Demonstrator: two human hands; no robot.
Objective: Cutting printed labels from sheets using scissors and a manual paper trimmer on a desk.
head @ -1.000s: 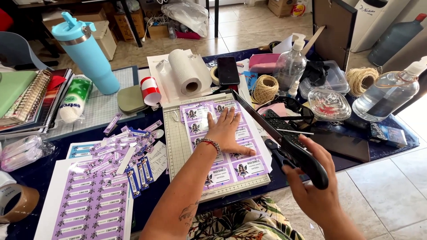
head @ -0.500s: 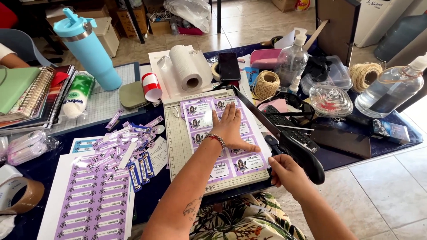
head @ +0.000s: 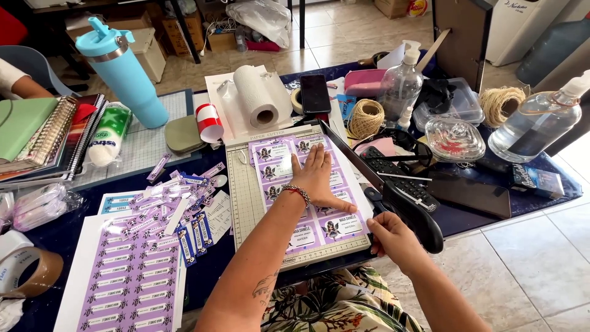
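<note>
My left hand (head: pixel 316 175) lies flat, fingers spread, on a purple label sheet (head: pixel 319 229) and presses it onto the grey paper cutter (head: pixel 246 197). The cutter's blade arm (head: pixel 347 150) slants out to the right, partly raised, and ends in a black handle (head: pixel 418 215). At the cutter's near right corner, my right hand (head: pixel 393 241) has its fingers curled against the handle's near end and the sheet's edge. The fingertips are hidden, so a grip does not show.
Cut label strips (head: pixel 178 203) and a full purple sheet (head: pixel 132 283) lie to the left. A blue tumbler (head: pixel 123 71), paper roll (head: pixel 258 95), phone (head: pixel 315 93), twine ball (head: pixel 365 118), spray bottles (head: pixel 401 83), notebooks (head: pixel 43 132) and tape roll (head: pixel 27 270) crowd the table. Another person's arm (head: pixel 21 86) is at far left.
My right hand brought the black handle down and toward the cutter's near corner. My left hand has stayed flat on the sheet.
</note>
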